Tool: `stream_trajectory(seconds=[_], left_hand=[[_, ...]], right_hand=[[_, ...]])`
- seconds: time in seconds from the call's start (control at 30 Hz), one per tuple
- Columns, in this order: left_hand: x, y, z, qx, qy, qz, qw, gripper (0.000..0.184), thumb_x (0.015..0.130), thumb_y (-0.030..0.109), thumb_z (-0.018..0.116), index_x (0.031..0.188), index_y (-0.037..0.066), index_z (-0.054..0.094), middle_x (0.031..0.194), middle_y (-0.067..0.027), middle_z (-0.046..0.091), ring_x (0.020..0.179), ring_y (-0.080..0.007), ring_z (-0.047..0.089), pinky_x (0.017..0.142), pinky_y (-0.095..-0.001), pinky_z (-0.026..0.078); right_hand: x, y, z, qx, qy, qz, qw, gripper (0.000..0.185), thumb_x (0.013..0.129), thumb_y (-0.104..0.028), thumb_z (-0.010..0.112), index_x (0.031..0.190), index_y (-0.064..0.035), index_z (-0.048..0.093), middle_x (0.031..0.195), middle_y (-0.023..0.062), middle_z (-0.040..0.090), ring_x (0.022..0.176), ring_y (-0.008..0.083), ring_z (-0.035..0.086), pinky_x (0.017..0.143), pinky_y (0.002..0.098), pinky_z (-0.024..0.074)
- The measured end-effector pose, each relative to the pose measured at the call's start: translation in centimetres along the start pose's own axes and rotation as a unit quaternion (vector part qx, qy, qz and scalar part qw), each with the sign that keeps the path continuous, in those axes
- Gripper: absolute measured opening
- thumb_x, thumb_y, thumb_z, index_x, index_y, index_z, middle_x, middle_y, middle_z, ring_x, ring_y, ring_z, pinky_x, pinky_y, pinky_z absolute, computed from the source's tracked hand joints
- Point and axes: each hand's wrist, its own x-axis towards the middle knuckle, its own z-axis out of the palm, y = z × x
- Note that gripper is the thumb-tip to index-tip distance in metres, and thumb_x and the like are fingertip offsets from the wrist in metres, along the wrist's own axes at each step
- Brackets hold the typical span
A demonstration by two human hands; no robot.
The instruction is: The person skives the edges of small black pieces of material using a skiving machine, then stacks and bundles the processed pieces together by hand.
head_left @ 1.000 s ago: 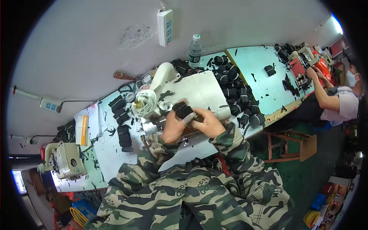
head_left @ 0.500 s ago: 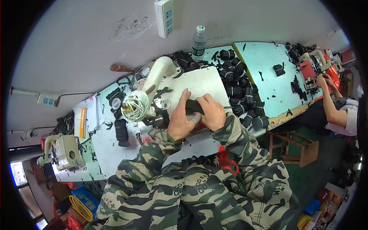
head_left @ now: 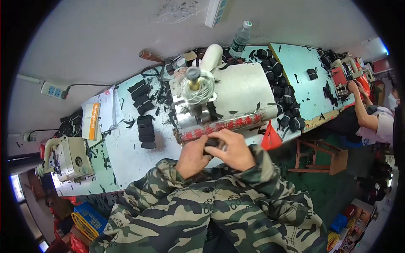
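Close to my body, in front of the sewing machine's edge, my left hand and my right hand meet with curled fingers around a small black fabric bundle. Most of the bundle is hidden by my fingers. Just beyond them is the sewing machine, with a white flat bed, red lettering along its front edge and a curved white arm. A coil of pale thread or cord sits at the arm's head. Dark scraps lie on the bed.
Black fabric bundles pile up right of the machine; more bundles lie to its left. A water bottle stands behind. A red bag hangs at the table edge. Another person works at the far right, near a wooden stool.
Both hands have come off the machine bed toward my body with the black fabric bundle, and their fingers now cover more of it. The camera view has shifted.
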Motion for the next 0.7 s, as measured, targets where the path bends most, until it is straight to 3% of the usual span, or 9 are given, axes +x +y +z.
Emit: stream_trajectory(seconds=[0.1,0.23,0.3,0.37,0.4,0.43,0.5,0.53,0.7], left_hand=[[-2.0,-2.2,-1.9,0.058,0.019,0.022,0.998,0.036,0.073,0.008,0.068,0.106,0.005,0.054,0.09,-0.0224,0.063,0.086,-0.0427,0.061,0.069,-0.0478,0.049],[-2.7,-3.3,-3.8,0.105,0.024,0.064,0.992,0.032,0.074,0.006,0.065,0.104,0.004,0.054,0.093,-0.0211,0.063,0.084,-0.0424,0.061,0.068,-0.0479,0.049],[-3.1,-3.5,-4.6,0.093,-0.019,0.081,0.992,0.036,0.078,0.011,0.067,0.111,0.004,0.054,0.097,-0.021,0.063,0.087,-0.0415,0.061,0.069,-0.0455,0.05],[-2.7,-2.6,-6.2,0.052,-0.057,0.14,0.987,0.042,0.081,0.016,0.068,0.118,0.004,0.053,0.097,-0.0196,0.065,0.087,-0.0369,0.065,0.067,-0.0428,0.052],[-3.1,-0.3,-8.0,-0.081,-0.163,0.003,0.983,0.051,0.087,0.022,0.068,0.131,0.006,0.048,0.105,-0.0149,0.065,0.083,-0.0281,0.068,0.06,-0.0362,0.055],[-3.2,-1.8,-7.9,-0.249,-0.182,-0.033,0.951,0.051,0.096,0.032,0.057,0.139,0.008,0.043,0.116,-0.0118,0.06,0.076,-0.0226,0.068,0.055,-0.0301,0.057],[-2.5,-0.1,-9.1,-0.363,-0.24,-0.157,0.887,0.053,0.1,0.042,0.044,0.14,0.006,0.042,0.124,-0.0136,0.056,0.076,-0.026,0.067,0.056,-0.0298,0.058],[-2.4,-0.9,-7.5,-0.37,-0.217,-0.132,0.894,0.059,0.101,0.049,0.036,0.139,0.004,0.041,0.123,-0.0151,0.056,0.081,-0.0258,0.067,0.054,-0.0306,0.058],[-1.7,0.4,-3.6,-0.398,-0.133,-0.102,0.902,0.052,0.102,0.04,0.038,0.135,0.0,0.044,0.117,-0.0173,0.057,0.081,-0.0238,0.065,0.048,-0.0322,0.057]], right_hand=[[0.0,-1.1,3.1,0.089,-0.014,0.131,0.987,0.039,0.076,-0.02,0.076,0.106,0.0006,0.063,0.092,0.0153,0.063,0.074,0.0263,0.065,0.068,0.0346,0.0506],[-0.8,-1.0,7.2,-0.097,0.084,-0.071,0.989,0.047,0.081,-0.017,0.074,0.12,0.0012,0.056,0.1,0.0165,0.062,0.082,0.027,0.065,0.074,0.0341,0.051],[-0.7,-1.1,7.5,-0.075,0.089,-0.085,0.99,0.043,0.082,-0.016,0.073,0.118,0.0018,0.057,0.098,0.0149,0.063,0.081,0.0223,0.065,0.072,0.0321,0.0514],[-0.7,-2.2,6.3,0.061,0.044,0.011,0.997,0.04,0.083,-0.013,0.072,0.117,0.002,0.057,0.096,0.0112,0.066,0.08,0.0147,0.064,0.069,0.0297,0.0511],[-0.7,-1.9,6.0,0.147,0.056,0.06,0.986,0.033,0.08,-0.016,0.072,0.107,0.0016,0.062,0.089,0.0156,0.067,0.074,0.0253,0.066,0.069,0.033,0.0514],[-0.6,-2.0,5.4,0.259,0.037,0.093,0.961,0.031,0.082,-0.012,0.072,0.108,0.0019,0.062,0.085,0.0097,0.067,0.068,0.0129,0.063,0.062,0.0282,0.0503],[-0.7,-2.8,4.1,0.359,0.005,0.129,0.924,0.029,0.083,-0.009,0.071,0.108,0.0026,0.061,0.084,0.0059,0.065,0.068,0.0083,0.06,0.059,0.0246,0.0492],[-0.8,-2.2,4.5,0.366,0.014,0.109,0.924,0.029,0.084,-0.008,0.07,0.108,0.0031,0.06,0.083,0.0054,0.064,0.067,0.0093,0.06,0.058,0.0238,0.0487],[-1.6,0.6,3.5,0.382,0.038,0.085,0.919,0.031,0.086,-0.009,0.069,0.113,-0.0005,0.055,0.09,0.0069,0.065,0.069,0.0099,0.06,0.058,0.0247,0.0486]])
